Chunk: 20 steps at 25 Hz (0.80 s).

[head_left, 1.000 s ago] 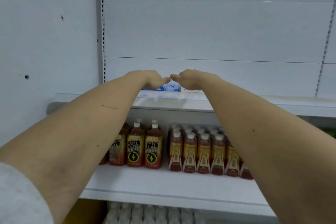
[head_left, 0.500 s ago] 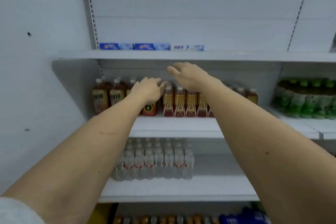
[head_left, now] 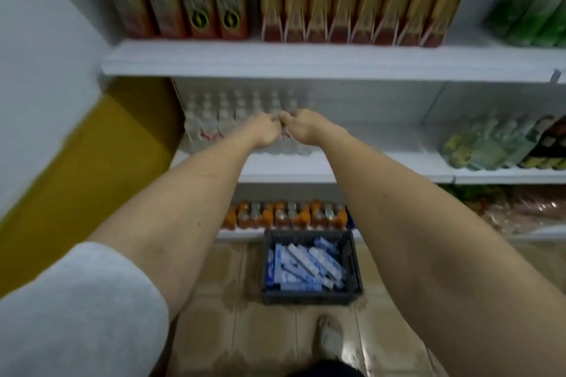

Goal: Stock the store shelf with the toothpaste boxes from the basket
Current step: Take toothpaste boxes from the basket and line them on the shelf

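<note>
Toothpaste boxes (head_left: pixel 306 266), blue and white, heaped in dark basket (head_left: pixel 352 266) on tiled floor, lower centre of frame, below bottom shelf of orange bottles (head_left: pixel 288 214). Both arms outstretched at frame centre, left hand (head_left: pixel 263 131) and right hand (head_left: pixel 301 128) side by side, knuckles nearly touching, fingers curled, nothing visibly held; blurred. Behind hands, clear water bottles (head_left: pixel 220 119) on middle shelf (head_left: pixel 382 162). Brown drink bottles (head_left: pixel 306 0) lined along upper shelf. Green bottles (head_left: pixel 533 6) at upper right. Shoe (head_left: pixel 329 337) at bottom centre.
</note>
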Each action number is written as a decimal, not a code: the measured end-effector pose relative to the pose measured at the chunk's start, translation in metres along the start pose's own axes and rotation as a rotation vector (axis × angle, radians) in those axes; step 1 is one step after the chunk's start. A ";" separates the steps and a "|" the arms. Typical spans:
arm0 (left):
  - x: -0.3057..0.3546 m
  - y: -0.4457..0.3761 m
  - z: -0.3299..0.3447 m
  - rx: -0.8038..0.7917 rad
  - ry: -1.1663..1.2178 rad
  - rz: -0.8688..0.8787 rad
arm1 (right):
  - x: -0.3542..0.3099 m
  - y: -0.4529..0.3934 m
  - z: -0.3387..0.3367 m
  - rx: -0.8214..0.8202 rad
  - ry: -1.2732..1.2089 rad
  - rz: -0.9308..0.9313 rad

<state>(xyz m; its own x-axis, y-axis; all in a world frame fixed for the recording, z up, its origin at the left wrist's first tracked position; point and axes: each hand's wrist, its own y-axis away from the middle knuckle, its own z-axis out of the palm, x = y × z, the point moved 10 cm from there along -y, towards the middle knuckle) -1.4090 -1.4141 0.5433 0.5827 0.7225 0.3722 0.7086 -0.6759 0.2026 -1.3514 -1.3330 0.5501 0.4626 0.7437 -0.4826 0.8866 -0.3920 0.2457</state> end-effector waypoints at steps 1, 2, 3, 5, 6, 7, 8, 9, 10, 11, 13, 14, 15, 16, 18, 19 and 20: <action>-0.006 -0.009 0.032 -0.059 0.024 -0.025 | 0.020 -0.005 0.025 -0.056 -0.013 0.022; -0.015 -0.016 0.058 -0.090 0.026 -0.072 | 0.038 -0.011 0.047 -0.089 -0.021 0.038; -0.027 -0.023 0.085 -0.109 0.014 -0.119 | 0.057 -0.019 0.068 -0.122 -0.015 0.050; -0.042 -0.036 0.144 -0.149 0.041 -0.200 | 0.105 -0.032 0.110 -0.205 -0.034 0.096; -0.047 -0.039 0.172 -0.172 0.057 -0.224 | 0.129 -0.037 0.131 -0.245 -0.033 0.111; -0.050 -0.040 0.199 -0.194 0.083 -0.246 | 0.150 -0.041 0.152 -0.287 -0.039 0.116; -0.054 -0.042 0.228 -0.211 0.119 -0.278 | 0.171 -0.045 0.175 -0.338 -0.050 0.108; -0.061 -0.048 0.257 -0.213 0.166 -0.318 | 0.189 -0.049 0.195 -0.382 -0.053 0.100; -0.068 -0.051 0.285 -0.218 0.220 -0.362 | 0.210 -0.052 0.217 -0.425 -0.056 0.107; -0.078 -0.054 0.320 -0.235 0.277 -0.414 | 0.234 -0.054 0.243 -0.467 -0.081 0.144; -0.097 -0.058 0.392 -0.279 0.392 -0.513 | 0.283 -0.057 0.298 -0.528 -0.171 0.229; -0.107 -0.058 0.430 -0.309 0.432 -0.557 | 0.307 -0.056 0.326 -0.557 -0.215 0.273; -0.118 -0.056 0.466 -0.343 0.464 -0.599 | 0.330 -0.054 0.355 -0.590 -0.243 0.319; -0.129 -0.055 0.501 -0.367 0.493 -0.634 | 0.353 -0.053 0.387 -0.623 -0.258 0.347; -0.158 -0.055 0.572 -0.387 0.522 -0.683 | 0.395 -0.057 0.452 -0.677 -0.252 0.380; -0.172 -0.055 0.606 -0.405 0.524 -0.700 | 0.416 -0.061 0.483 -0.688 -0.231 0.393; -0.185 -0.058 0.645 -0.434 0.526 -0.701 | 0.439 -0.068 0.518 -0.684 -0.199 0.402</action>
<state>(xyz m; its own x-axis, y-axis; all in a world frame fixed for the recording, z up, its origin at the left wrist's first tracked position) -1.3015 -1.4147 -0.1215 -0.2412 0.8949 0.3755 0.5572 -0.1891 0.8086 -1.2121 -1.2604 -0.1141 0.7936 0.4810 -0.3727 0.4906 -0.1434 0.8595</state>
